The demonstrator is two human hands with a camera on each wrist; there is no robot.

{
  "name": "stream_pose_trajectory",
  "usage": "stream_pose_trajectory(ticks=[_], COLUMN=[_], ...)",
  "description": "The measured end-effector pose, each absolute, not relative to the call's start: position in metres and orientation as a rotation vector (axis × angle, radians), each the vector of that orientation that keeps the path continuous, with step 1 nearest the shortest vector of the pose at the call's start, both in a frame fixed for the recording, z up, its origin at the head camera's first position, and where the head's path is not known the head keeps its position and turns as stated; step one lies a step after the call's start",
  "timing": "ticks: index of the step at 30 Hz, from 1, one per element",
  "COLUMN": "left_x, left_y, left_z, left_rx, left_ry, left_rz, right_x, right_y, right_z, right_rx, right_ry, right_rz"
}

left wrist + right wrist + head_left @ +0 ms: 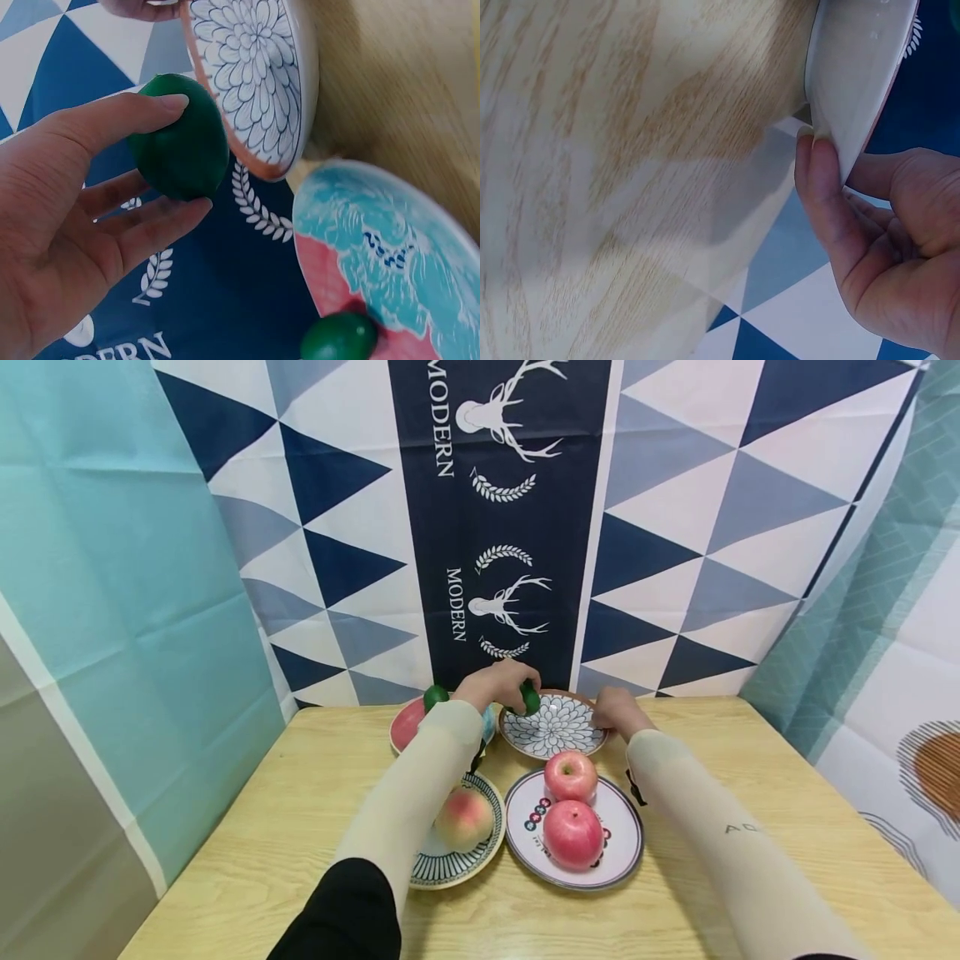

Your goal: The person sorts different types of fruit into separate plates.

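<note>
My left hand (pixel 497 683) pinches a dark green lime (pixel 184 142) between thumb and fingers, over the left part of a plate with a flower-petal pattern and brown rim (pixel 551 731). Thumb and fingers of my right hand (pixel 889 240) grip that plate's right rim; its underside shows in the right wrist view. Left of it, partly behind my left arm, is a red and teal plate (pixel 397 240). A second lime (pixel 339 337) lies on this plate, near its far edge in the head view.
Closer to me, a peach (pixel 465 819) sits in a striped-rim dish (pixel 442 872), partly hidden by my left forearm. Beside it, a white plate (pixel 626 827) holds two red apples (pixel 573 835). A patterned cloth (pixel 337 560) hangs behind the wooden table (pixel 570 927).
</note>
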State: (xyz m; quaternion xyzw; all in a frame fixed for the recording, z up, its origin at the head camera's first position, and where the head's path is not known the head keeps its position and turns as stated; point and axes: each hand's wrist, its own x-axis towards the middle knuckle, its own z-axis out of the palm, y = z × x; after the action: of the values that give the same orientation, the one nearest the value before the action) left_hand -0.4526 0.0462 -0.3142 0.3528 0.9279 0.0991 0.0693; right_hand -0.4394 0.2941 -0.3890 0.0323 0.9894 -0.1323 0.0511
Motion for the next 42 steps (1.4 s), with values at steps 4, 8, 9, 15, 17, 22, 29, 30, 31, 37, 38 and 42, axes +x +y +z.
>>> stream_pose_trajectory(ticks=[4, 8, 9, 15, 17, 22, 29, 30, 31, 37, 38, 42], left_x=[-0.454, -0.454, -0.454, -0.455, -0.454, -0.453, -0.456, -0.457, -0.457, -0.458, -0.458, -0.459], left_y=[0.052, 0.058, 0.06, 0.069, 0.071, 0.074, 0.075, 0.075, 0.075, 0.078, 0.079, 0.082], left_z=[-0.318, -0.321, -0.321, -0.33, -0.333, -0.337, -0.338, -0.339, -0.339, -0.347, -0.349, -0.353], left_rx=[1.072, 1.108, 1.106, 1.055, 1.044, 1.05, 1.063, 1.065, 1.065, 1.079, 1.076, 1.073], left_ry=[2.784, 2.766, 2.76, 2.707, 2.694, 2.703, 2.716, 2.713, 2.711, 2.705, 2.7, 2.693], left_rz=[0.303, 0.271, 0.264, 0.263, 0.27, 0.256, 0.229, 0.231, 0.232, 0.207, 0.208, 0.209], right_x=[-0.442, -0.443, -0.443, -0.443, -0.444, -0.446, -0.446, -0.446, -0.446, -0.444, -0.443, -0.442], right_y=[0.291, 0.289, 0.289, 0.286, 0.287, 0.286, 0.286, 0.286, 0.286, 0.286, 0.286, 0.288], right_z=[-0.387, -0.383, -0.383, -0.386, -0.388, -0.389, -0.387, -0.386, -0.386, -0.386, -0.386, -0.388], right_rx=[0.088, 0.099, 0.1, 0.133, 0.143, 0.158, 0.15, 0.149, 0.15, 0.163, 0.163, 0.147], right_ry=[3.011, 3.007, 3.007, 2.98, 2.977, 2.994, 3.013, 3.014, 3.011, 2.977, 2.975, 2.979], right_rz=[-0.389, -0.407, -0.417, -0.502, -0.51, -0.478, -0.434, -0.433, -0.435, -0.483, -0.488, -0.462])
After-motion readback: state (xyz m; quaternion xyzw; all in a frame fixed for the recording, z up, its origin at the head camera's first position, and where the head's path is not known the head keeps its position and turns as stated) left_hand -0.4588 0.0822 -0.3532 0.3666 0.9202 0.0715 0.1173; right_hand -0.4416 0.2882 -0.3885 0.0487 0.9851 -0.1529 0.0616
